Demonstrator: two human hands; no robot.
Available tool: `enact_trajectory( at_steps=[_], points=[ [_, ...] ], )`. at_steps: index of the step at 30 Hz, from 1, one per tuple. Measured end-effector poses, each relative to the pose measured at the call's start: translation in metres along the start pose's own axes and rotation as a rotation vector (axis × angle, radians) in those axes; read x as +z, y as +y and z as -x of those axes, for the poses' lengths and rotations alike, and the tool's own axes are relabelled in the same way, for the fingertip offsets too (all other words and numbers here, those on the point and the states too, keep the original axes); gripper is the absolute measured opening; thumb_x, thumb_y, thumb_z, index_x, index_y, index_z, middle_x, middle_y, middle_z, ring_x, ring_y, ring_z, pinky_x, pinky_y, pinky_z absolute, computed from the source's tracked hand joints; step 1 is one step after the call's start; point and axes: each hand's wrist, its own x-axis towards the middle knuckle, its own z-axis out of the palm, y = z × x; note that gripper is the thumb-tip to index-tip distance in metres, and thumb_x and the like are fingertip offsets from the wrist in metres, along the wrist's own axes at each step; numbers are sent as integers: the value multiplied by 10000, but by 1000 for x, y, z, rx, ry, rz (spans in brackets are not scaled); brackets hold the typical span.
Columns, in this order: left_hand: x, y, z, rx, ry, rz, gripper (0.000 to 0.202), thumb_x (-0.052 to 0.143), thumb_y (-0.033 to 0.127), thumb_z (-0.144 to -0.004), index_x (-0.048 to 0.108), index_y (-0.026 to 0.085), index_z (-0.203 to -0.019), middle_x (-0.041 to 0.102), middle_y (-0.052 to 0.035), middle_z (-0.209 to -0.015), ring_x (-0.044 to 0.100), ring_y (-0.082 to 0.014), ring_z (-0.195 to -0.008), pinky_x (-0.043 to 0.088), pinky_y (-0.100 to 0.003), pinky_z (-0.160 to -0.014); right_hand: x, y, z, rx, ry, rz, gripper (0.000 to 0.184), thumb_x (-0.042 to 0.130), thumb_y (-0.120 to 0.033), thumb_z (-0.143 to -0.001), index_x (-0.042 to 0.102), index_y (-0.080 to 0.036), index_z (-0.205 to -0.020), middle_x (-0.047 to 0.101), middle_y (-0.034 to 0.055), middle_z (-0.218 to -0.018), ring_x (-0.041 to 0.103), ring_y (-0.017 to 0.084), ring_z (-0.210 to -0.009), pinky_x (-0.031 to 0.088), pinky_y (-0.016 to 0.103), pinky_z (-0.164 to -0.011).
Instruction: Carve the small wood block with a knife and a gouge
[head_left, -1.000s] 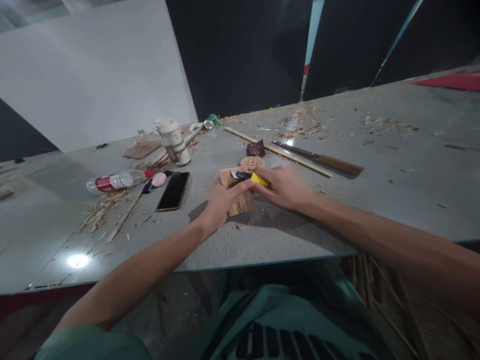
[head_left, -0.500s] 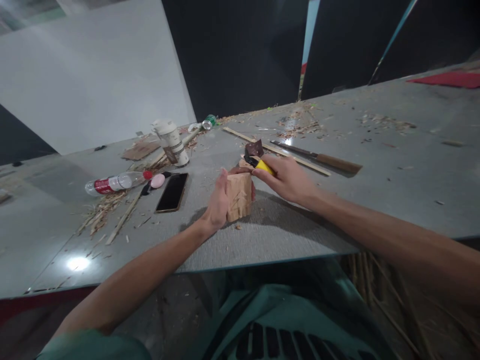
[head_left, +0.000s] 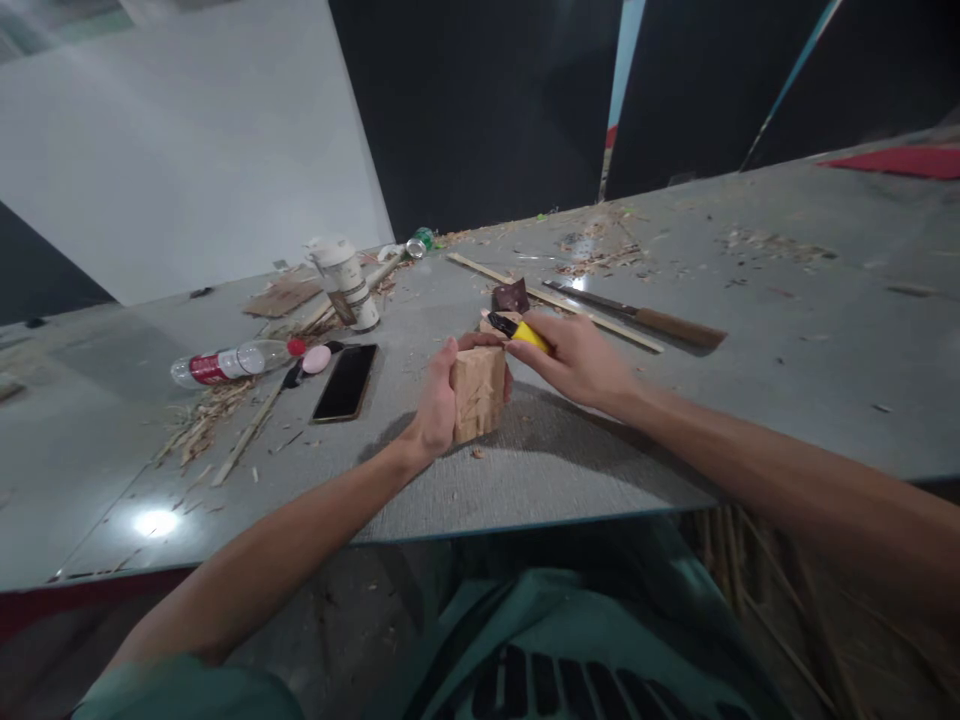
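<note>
Wood block [head_left: 478,392]: upright at the table's [head_left: 750,330] near middle, gripped by left hand [head_left: 436,400]; a second ago it lay flat. Right hand [head_left: 577,357] clasps yellow knife [head_left: 523,333] at the block's far top.

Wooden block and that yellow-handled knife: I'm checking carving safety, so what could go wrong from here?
1. The left hand wraps the wooden block with its fingertips at the top edge, close to the yellow-handled knife in the right hand; a slip could cut them.
2. The phone lies close beside the work, so chips or a slip could scratch it.
</note>
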Motion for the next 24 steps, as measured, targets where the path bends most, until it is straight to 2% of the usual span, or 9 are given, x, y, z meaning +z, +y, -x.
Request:
enact_trajectory(
  at_steps=[8,11,17,24],
  points=[
    [0,-1,1,-69,14,24,672,561,803,-983,770,174,-1095,763,-77,-813,715,-213,-646,587,-303,-585,1,1,0,-13,6,-19,454,530,-602,-1105,513,-240,-831,534,-8,-708,415,151,-632,241,350,-633],
    [1,2,1,-98,23,66,645,477,738,-1052,760,159,-1085,763,-95,-809,717,-221,-645,581,-310,-588,1,1,0,-13,1,-19,442,526,-603,-1104,538,-237,-856,535,-10,-705,428,152,-630,248,346,-631],
    [4,8,0,-114,53,144,616,299,613,-1128,746,192,-1189,761,-81,-836,731,-231,-670,602,-342,-630,1,1,-1,-21,-4,-22,449,515,-614,-1102,548,-236,-863,543,-7,-715,441,153,-635,252,344,-632],
    [6,14,-1,-224,124,207,762,181,669,-1125,739,155,-1060,757,-100,-813,742,-237,-659,618,-360,-636,1,2,0,-17,11,-22,514,508,-662,-1102,503,-240,-810,521,-8,-704,407,147,-625,229,349,-627]
  ],
)
